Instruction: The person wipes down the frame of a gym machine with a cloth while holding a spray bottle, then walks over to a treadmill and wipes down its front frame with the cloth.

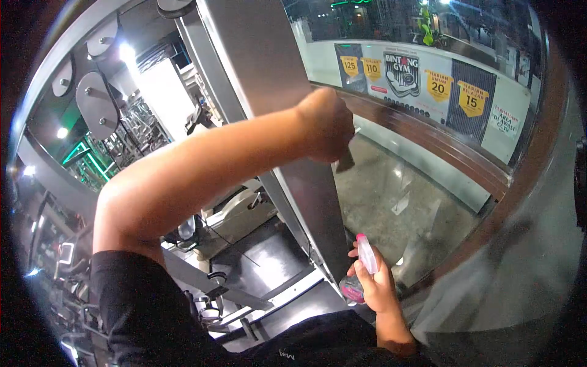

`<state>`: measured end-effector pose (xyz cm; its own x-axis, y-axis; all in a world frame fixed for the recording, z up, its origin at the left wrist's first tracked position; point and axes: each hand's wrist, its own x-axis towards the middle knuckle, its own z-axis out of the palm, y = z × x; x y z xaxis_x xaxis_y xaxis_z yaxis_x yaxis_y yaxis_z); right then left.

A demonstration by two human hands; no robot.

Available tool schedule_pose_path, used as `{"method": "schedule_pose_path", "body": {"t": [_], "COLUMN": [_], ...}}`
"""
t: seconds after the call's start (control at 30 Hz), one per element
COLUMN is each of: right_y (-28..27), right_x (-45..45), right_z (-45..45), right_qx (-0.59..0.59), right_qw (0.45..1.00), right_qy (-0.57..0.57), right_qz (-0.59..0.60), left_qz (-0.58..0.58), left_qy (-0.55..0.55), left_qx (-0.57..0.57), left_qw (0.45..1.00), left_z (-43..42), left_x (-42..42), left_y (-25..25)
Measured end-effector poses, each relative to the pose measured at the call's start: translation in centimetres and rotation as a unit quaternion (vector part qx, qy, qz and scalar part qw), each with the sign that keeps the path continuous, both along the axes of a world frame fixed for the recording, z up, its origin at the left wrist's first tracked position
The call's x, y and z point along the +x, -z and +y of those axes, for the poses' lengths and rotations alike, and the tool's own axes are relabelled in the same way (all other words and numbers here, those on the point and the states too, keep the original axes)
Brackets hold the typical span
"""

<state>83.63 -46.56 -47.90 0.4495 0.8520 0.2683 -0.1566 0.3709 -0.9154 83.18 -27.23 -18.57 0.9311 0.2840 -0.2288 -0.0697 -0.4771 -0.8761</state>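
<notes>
A person in a black shirt (143,300) works in a gym, left hand (325,125) raised at the centre of the frame and curled closed around a dark piece (346,161), mostly hidden. The right hand (380,286), lower right of centre, has its fingers wrapped around a pink-tipped spray bottle (353,290). Work appears under way, with both items in hand; how much is done or left cannot be told. A grey column (263,55) rises beside a price board (403,76) at upper right; exercise machines (98,105) fill the left
</notes>
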Motion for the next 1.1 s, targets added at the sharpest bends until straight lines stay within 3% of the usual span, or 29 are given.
{"method": "schedule_pose_path", "body": {"t": [0.03,0.1,0.13,0.23,0.27,0.33,0.4,0.5,0.53,0.6,0.67,0.73,0.83,0.93,1.0,1.07,1.1], "right_y": [0.1,0.3,0.5,0.4,0.2,-0.1,0.0,0.5,0.6,0.6,0.8,1.1,1.3,1.7,1.7,2.0,1.8], "right_x": [0.0,0.1,0.1,-0.2,-0.4,-0.5,-0.6,-0.8,-0.9,-1.3,-1.8,-2.1,-2.3,-2.4,-2.3,-2.4,-2.5], "right_z": [0.0,0.1,0.1,0.0,0.0,-0.3,-0.5,-1.0,-1.3,-1.9,-2.3,-2.9,-3.7,-4.2,-4.2,-4.3,-4.4], "right_qx": [0.002,0.006,0.001,-0.012,-0.012,-0.015,-0.027,-0.025,-0.029,-0.035,-0.041,-0.051,-0.056,-0.074,-0.076,-0.079,-0.084], "right_qw": [1.000,1.000,1.000,1.000,1.000,1.000,0.997,0.993,0.993,0.992,0.994,0.993,0.993,0.990,0.988,0.987,0.986], "right_qy": [0.004,0.005,0.006,0.003,0.008,0.024,0.049,0.079,0.085,0.094,0.092,0.095,0.098,0.116,0.125,0.130,0.130], "right_qz": [-0.010,-0.021,-0.017,0.007,0.003,-0.005,-0.045,-0.082,-0.078,-0.072,-0.050,-0.043,-0.034,-0.033,-0.051,-0.048,-0.061], "left_qz": [0.010,-0.003,-0.010,-0.131,-0.173,-0.136,-0.161,-0.118,-0.132,-0.097,0.002,0.002,0.064,0.059,-0.042,-0.119,-0.086], "left_qy": [0.063,-0.028,-0.071,-0.040,-0.077,-0.152,-0.073,-0.007,0.007,-0.090,-0.026,0.055,0.114,-0.006,-0.042,-0.034,0.005], "left_qx": [-0.006,-0.029,-0.040,-0.057,-0.144,-0.082,0.055,0.160,-0.013,-0.042,-0.025,-0.060,-0.099,-0.125,-0.055,-0.071,-0.035], "left_qw": [0.998,0.999,0.997,0.989,0.971,0.976,0.983,0.980,0.991,0.990,0.999,0.997,0.986,0.990,0.997,0.990,0.996], "left_z": [2.2,2.1,1.9,1.4,0.3,-1.6,0.0,0.7,1.1,1.1,-0.2,0.1,0.3,-0.3,0.8,0.6,1.0], "left_x": [0.3,1.0,1.4,1.0,0.5,1.0,1.2,1.0,0.8,1.5,0.4,0.0,-0.6,0.3,0.5,0.1,-0.5], "left_y": [2.2,0.5,-1.0,-6.5,-8.3,-12.2,-10.5,-5.9,-3.7,1.4,6.8,12.2,14.8,9.3,5.3,0.1,-1.5]}}
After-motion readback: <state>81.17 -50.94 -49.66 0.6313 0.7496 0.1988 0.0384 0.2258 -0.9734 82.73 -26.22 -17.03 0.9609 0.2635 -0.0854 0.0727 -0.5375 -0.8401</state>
